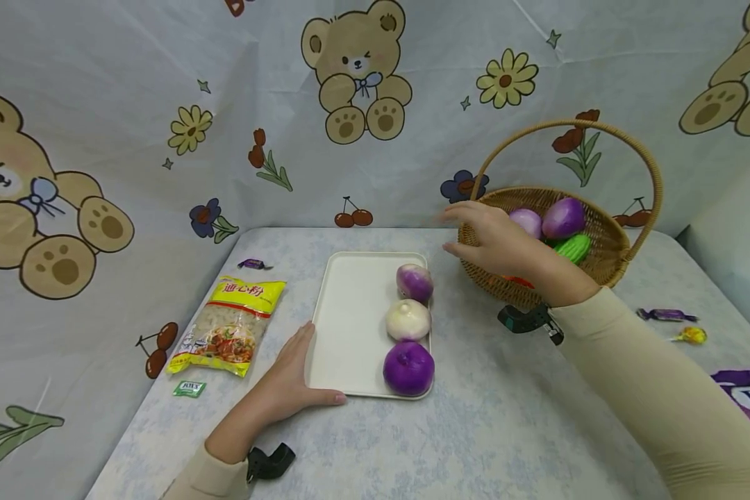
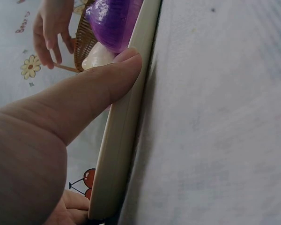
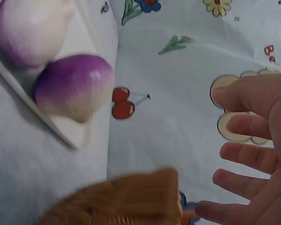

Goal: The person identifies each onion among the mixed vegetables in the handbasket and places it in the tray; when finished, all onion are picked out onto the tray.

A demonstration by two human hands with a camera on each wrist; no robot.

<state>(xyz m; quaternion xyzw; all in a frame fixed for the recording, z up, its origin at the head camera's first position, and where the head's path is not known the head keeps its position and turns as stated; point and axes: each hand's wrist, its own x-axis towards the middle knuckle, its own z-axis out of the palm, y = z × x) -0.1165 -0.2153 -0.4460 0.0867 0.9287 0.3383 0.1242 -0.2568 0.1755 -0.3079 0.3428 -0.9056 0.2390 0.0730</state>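
L hand [image 1: 287, 382] flat on tray [image 1: 350, 312] edge; R hand [image 1: 500, 243] empty, fingers spread, beside basket [image 1: 606, 243] rim.

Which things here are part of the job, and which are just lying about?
In the job:
- white rectangular plastic tray, steadied by left hand
- three purple-and-white round turnips lined up on it
- woven wicker basket with more vegetables
- right hand, empty, beside the basket

Lying about:
- yellow noodle packet
- purple wrapped sweets
- small green sachet
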